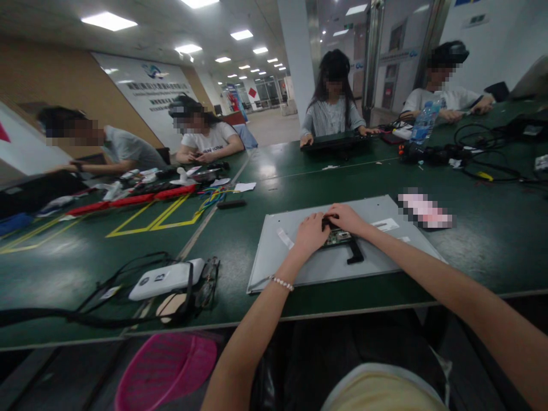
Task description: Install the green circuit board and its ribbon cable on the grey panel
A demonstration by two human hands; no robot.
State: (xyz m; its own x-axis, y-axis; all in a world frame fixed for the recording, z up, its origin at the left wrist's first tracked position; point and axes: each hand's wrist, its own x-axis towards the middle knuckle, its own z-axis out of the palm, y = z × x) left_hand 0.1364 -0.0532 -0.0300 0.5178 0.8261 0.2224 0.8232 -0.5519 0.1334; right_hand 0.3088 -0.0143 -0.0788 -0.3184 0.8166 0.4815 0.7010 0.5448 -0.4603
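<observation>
A flat grey panel [308,268] lies on the table in front of me, its back side up and its shape like a display panel. A green circuit board [339,236] sits at its middle, with a black plastic part around it. One black arm [355,252] of that part sticks out toward me. My left hand [311,231], with a beaded bracelet at the wrist, curls its fingers on the left edge of the black part. My right hand [346,219] has its fingers closed on the top of the same part. The fingertips partly hide what they grip.
A pink phone-like item [423,210] lies right of the panel. At left are a white device [166,278] with a black strap and glasses [209,282]. A pink basket [166,365] stands below the table edge. Several people sit across the green table [282,171], among cables and bottles.
</observation>
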